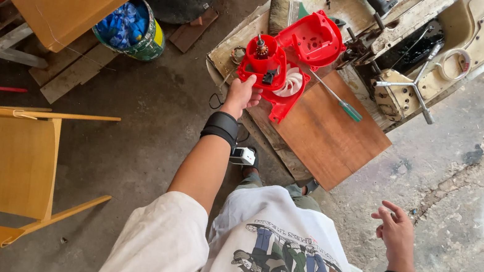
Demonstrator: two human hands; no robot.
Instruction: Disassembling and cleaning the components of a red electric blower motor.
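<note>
My left hand [242, 94] is reaching forward and gripping the lower edge of the red plastic motor housing [266, 64], fingers closed on its rim. My right hand [396, 230] is hanging free out to the side, fingers loosely spread, holding nothing and touching nothing. I am wearing a black wrist strap on each arm.

The housing is resting on a low wooden bench [309, 1], at the near edge, partly overlapping a reddish-brown board [329, 138]. It is lying open: the copper-wound armature [261, 46] is standing exposed in its centre, and a white fan wheel [292, 81] is showing just beside my fingers. The detached red cover half [315, 38] is lying touching it on the far side.

A green-handled screwdriver [335, 98] is lying on the board, just beside the housing, untouched. In my judgement the casing is already split and the internals are accessible; the armature and fan are not yet out.

Further off, a tin of blue material [128, 26] and a wooden chair [17, 165] are standing well apart.
</note>
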